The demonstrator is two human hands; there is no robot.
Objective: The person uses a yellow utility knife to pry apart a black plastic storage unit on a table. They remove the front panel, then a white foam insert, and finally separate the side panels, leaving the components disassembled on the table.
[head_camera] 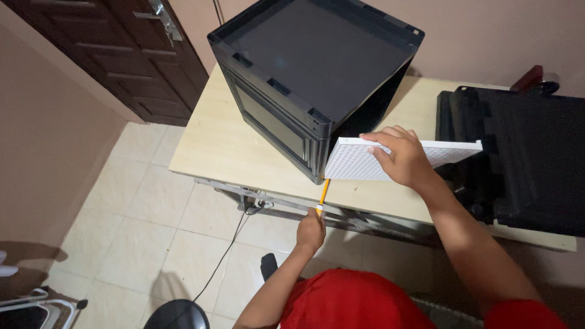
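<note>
My right hand (405, 159) fingers clamp the near edge of the light, stiff white perforated panel (365, 161) held against the black crate (311, 67) on the table (231, 146), while my left hand (311, 231) grips a yellow-handled screwdriver (323, 195)

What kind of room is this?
Probably a room in a home, used as a small workshop: a pale wooden table on a cream tiled floor, beside a dark brown panelled door.
</note>
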